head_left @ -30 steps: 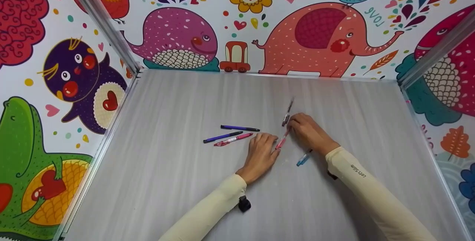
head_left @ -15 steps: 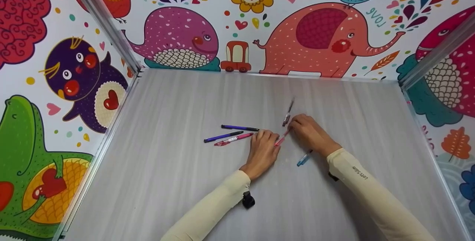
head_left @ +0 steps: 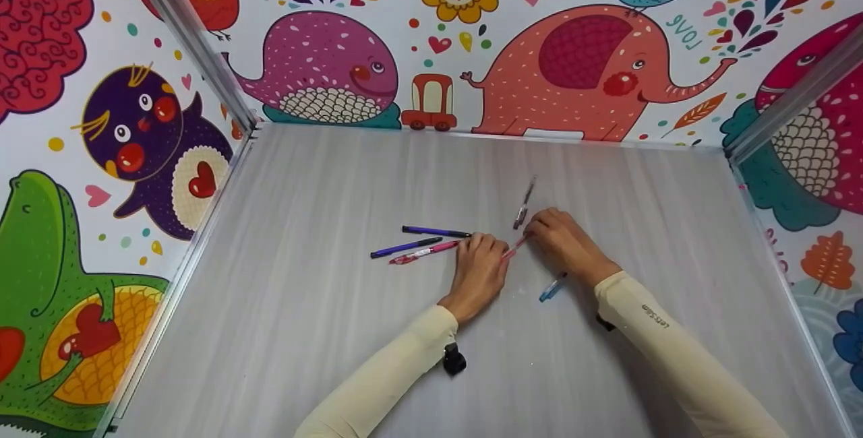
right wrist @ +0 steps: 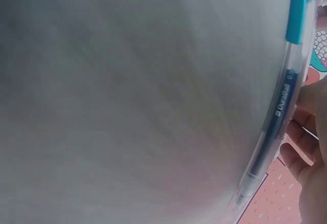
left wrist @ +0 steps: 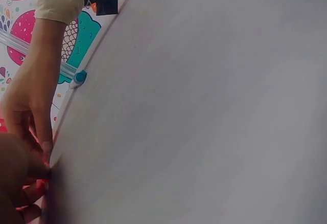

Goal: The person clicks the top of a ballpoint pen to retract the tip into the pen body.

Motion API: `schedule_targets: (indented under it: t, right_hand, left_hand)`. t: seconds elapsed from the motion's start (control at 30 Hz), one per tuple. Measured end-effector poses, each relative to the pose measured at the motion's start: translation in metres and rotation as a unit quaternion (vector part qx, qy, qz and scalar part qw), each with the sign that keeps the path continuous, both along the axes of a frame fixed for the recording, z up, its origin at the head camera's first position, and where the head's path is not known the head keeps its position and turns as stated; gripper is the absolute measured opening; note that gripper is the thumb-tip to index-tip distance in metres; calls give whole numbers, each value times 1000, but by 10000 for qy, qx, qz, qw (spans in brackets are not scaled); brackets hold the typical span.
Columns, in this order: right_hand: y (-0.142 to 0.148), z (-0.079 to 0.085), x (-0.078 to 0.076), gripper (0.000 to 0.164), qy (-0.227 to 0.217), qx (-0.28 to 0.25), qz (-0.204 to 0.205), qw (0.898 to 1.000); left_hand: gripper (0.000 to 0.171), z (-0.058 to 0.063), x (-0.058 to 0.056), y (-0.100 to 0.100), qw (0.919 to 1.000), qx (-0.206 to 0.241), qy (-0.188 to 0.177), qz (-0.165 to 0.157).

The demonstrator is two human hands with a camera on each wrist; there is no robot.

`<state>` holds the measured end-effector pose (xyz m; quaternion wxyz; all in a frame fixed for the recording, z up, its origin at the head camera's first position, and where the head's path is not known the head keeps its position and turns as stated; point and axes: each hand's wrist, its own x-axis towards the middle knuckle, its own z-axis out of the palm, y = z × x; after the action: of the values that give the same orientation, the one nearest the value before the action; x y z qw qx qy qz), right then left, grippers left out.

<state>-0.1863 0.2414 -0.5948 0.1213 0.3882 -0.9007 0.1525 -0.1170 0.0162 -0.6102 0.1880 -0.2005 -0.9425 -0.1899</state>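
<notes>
Between both hands a pink pen [head_left: 514, 248] lies slanted, only its middle showing in the head view. My left hand [head_left: 479, 269] holds its near end with thumb and curled fingers. The far end is pinched by the fingertips of my right hand [head_left: 563, 242]. In the left wrist view the left hand [left wrist: 18, 170] and right hand [left wrist: 30, 96] meet low at the left edge. A blue pen [head_left: 553, 288] lies close under the right wrist; the right wrist view shows this clear-barrelled blue pen [right wrist: 278, 106] beside the right hand [right wrist: 311, 178].
Left of the left hand lie two purple-blue pens [head_left: 435, 231] and a red-pink pen [head_left: 425, 253], their right ends near its fingers. A clear pen with a dark grip [head_left: 524, 202] lies beyond the right fingertips. Printed panels wall in the grey table [head_left: 303, 189].
My left hand has shifted slightly forward and right and closed round the pink pen's near end, covering more of it. My right hand has barely moved; the other pens lie as before.
</notes>
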Motion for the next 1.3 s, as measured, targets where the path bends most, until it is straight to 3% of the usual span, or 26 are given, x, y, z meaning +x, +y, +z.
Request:
schedule_targets:
  t: [0.17,0.3,0.47,0.8,1.07,1.3]
  right_hand:
    - [3,1,4,21,50,-11,18,10000]
    - [6,4,9,25,121,-39,7,9999]
    - [6,8,15,24,238,-172,61,9996]
    - [3,12,29,23,490,-91,290,9983]
    - [1,16,36,25,699,-222,392,9965]
    - [-2,16,41,27,821,-275,392,9955]
  left_hand:
    - [10,2,1,-2,9997,44,-225,-72]
    - [15,4,1,-4,9982,418,-386,-197]
    - [18,7,2,-9,9948,870,-369,-369]
    - [14,11,7,-20,9876,1181,-465,-927]
    - [13,11,7,-28,9831,1414,-216,-1140]
    - [14,16,9,-34,9786,1602,-394,-1229]
